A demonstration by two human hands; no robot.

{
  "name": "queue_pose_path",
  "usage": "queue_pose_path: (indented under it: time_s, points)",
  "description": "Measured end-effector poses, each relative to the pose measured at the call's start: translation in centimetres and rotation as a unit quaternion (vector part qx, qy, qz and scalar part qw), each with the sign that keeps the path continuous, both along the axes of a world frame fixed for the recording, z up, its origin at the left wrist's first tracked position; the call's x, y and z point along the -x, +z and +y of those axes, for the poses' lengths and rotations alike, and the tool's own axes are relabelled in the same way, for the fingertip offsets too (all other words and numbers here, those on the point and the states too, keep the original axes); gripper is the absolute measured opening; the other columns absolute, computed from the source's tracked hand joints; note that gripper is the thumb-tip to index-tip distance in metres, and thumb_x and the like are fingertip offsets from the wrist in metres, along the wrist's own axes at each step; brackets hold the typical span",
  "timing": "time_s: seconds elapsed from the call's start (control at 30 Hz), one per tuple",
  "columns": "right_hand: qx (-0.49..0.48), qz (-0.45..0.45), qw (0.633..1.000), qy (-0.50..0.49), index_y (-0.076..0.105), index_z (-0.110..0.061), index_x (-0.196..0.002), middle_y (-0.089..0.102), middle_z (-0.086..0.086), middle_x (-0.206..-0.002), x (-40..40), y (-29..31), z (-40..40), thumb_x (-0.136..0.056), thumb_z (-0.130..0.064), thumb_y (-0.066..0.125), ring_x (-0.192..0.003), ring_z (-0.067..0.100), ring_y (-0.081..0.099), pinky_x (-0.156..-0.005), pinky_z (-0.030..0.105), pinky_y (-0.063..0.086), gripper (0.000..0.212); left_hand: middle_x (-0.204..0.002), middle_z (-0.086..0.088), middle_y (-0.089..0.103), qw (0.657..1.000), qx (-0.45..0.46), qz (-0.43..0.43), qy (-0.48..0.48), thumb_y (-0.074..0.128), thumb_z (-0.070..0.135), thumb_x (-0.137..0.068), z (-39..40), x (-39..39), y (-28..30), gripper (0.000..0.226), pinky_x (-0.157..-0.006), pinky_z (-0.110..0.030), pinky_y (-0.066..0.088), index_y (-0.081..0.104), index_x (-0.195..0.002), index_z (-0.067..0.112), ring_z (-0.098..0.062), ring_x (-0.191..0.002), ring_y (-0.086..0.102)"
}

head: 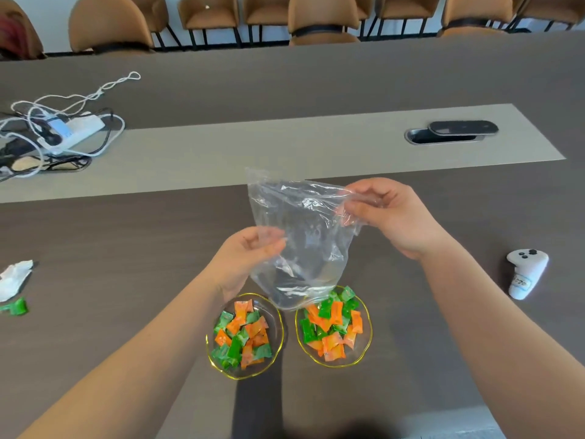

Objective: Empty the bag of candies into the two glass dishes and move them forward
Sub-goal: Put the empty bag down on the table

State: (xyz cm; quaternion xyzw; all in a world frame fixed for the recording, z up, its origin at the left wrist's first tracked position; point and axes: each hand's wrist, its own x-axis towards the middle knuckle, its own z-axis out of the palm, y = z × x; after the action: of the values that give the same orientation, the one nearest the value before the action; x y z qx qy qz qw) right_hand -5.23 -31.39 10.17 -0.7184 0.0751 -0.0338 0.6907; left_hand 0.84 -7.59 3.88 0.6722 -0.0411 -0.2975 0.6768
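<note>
A clear plastic bag (300,236) hangs upside down above the table, and I see no candies inside it. My left hand (247,251) pinches its left edge, while my right hand (386,213) grips its upper right corner. The bag's mouth dangles just over the gap between two gold-rimmed glass dishes. The left dish (275,315) and the right dish (365,343) each hold a heap of green and orange wrapped candies. Both dishes sit side by side near the table's front edge.
A white controller (525,274) lies at the right. At the far left are a crumpled white paper (14,277) and a stray green candy (17,307). A power strip with tangled cables (63,134) sits back left, a cable port (449,133) back right. Chairs line the far side.
</note>
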Motion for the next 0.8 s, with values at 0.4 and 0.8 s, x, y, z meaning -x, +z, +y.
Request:
queue_pose_path:
  time_s: [0.4,0.8]
  points:
    - [-0.009,0.091,0.996,-0.007,0.060,-0.016,-0.103,0.066,0.019,-0.088,-9.5,-4.7,7.4,-0.081,0.003,0.068,-0.060,0.014,0.065,-0.066,0.029,0.061,0.030,-0.068,-0.001,0.058,0.984,-0.134,0.003,0.121,0.063,0.020,-0.086,11.4,-3.7,-3.1,0.015,-0.050,-0.012,0.040,0.059,-0.072,0.017,-0.009,-0.057,0.048]
    - [0.042,0.159,0.985,0.050,0.061,-0.012,-0.113,0.063,0.007,-0.086,-14.4,-12.6,18.7,-0.084,-0.002,0.064,-0.081,0.018,0.064,-0.082,0.031,0.059,0.031,-0.074,-0.001,0.059,0.923,-0.321,0.005,0.211,0.056,0.032,-0.089,21.8,-4.7,-9.2,0.017,-0.054,-0.025,0.039,0.055,-0.077,0.019,-0.017,-0.060,0.048]
